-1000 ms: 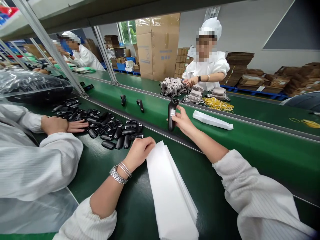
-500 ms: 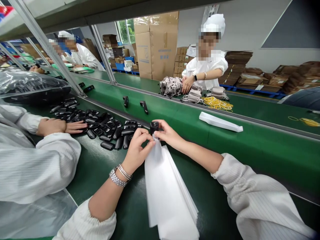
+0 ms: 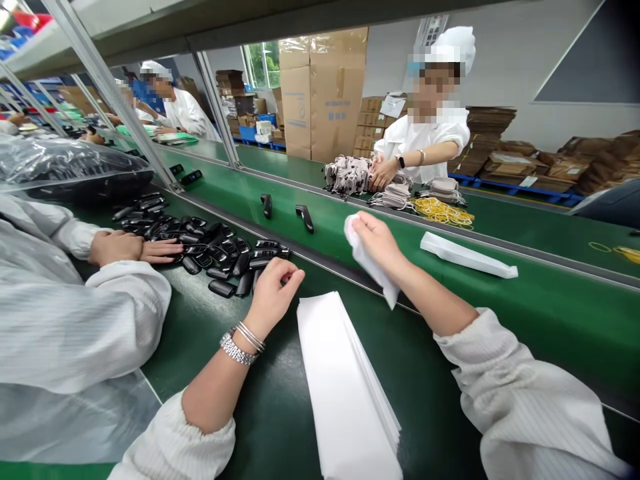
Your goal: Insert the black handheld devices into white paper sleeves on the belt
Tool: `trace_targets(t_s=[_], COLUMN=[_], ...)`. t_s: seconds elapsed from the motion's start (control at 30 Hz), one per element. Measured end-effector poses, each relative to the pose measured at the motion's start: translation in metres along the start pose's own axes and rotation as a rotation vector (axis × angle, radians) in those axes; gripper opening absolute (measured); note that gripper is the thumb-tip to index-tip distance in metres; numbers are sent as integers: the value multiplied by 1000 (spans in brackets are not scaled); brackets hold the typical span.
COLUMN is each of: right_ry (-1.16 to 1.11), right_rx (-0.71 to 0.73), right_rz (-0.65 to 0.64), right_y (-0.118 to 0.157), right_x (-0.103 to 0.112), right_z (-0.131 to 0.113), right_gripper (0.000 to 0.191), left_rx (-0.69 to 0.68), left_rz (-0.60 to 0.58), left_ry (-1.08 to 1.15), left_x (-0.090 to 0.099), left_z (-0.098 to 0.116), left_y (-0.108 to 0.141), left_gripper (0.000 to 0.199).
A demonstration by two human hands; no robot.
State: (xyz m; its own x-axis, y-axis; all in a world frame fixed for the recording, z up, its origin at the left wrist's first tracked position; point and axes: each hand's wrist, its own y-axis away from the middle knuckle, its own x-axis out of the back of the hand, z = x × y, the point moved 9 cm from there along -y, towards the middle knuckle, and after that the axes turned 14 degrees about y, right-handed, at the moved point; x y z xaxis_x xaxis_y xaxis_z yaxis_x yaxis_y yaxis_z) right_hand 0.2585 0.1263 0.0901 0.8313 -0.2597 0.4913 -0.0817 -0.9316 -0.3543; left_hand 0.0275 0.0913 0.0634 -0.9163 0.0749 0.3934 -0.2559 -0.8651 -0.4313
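Note:
My right hand (image 3: 379,245) pinches the top of a crumpled white foam sleeve (image 3: 369,261) above the edge of the green conveyor belt. Anything inside the sleeve is hidden. My left hand (image 3: 276,295), loosely curled and holding nothing visible, rests just beyond a loose pile of black plastic fobs (image 3: 220,257), close to its nearest pieces. A tall stack of white foam sleeves (image 3: 345,380) lies on the dark green bench (image 3: 275,413) between my hands, touched by neither. A co-worker's hand (image 3: 160,251) lies on the pile's far left side.
The moving-belt surface (image 3: 525,313) carries a white wrapped package (image 3: 467,255) and two black devices (image 3: 304,218). Beyond it, a co-worker's hand (image 3: 384,172) works at grey bundles (image 3: 347,175) beside yellow rubber bands (image 3: 443,212). Clear plastic film (image 3: 65,160) lies at far left.
My hands have parted, with the right moving up and right, carrying one sleeve off the stack. The black device held earlier no longer shows. The package and devices on the belt have shifted right.

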Motion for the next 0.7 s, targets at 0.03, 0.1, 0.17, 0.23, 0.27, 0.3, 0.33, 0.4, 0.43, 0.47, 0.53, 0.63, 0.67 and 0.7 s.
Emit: trace_targets(t_s=[0.03,0.1,0.17,0.23,0.27,0.3,0.33,0.4,0.43,0.47,0.53,0.63,0.67,0.7], right_ry=[228,570,709,696,669,648,637,645,655,661,610,354,285,218], right_rx=[33,65,69,50,30,8,-15,-57,-73,-86,-126,-241,-275,-296], right_rz=[40,102,73,-43,-111,-170,-217,-274,-288,-296,-279,-218,-208,-205], right_y=[-9,-23,-36,-50,-56,-63,-70,-85,-92,-99,-109,-111,-106,-99], right_x=[12,23,12,-18,-37,-55,-71,-97,-106,-112,-118,-114,-112,-110], right_z=[7,25,45,64,71,76,78,81,81,82,85,93,94,93], right_gripper=[27,17,20,34,40,45,51,59,60,60,56,51,52,55], left_rx=[33,111,175,202,199,185,162,104,77,54,18,5,11,17], left_rz=[-71,-222,-359,-456,-480,-491,-491,-474,-461,-450,-435,-418,-404,-389], left_ry=[-51,-141,-189,-193,-186,-179,-178,-195,-211,-225,-240,-212,-194,-178], left_x=[-5,-15,-25,-32,-35,-37,-39,-41,-42,-43,-44,-43,-42,-40], left_z=[-5,-17,-27,-29,-27,-25,-21,-15,-12,-10,-7,-4,-4,-3], left_y=[1,5,11,15,16,16,15,13,12,11,10,9,8,8], left_gripper=[23,25,28,23,20,20,21,28,31,34,36,27,20,14])
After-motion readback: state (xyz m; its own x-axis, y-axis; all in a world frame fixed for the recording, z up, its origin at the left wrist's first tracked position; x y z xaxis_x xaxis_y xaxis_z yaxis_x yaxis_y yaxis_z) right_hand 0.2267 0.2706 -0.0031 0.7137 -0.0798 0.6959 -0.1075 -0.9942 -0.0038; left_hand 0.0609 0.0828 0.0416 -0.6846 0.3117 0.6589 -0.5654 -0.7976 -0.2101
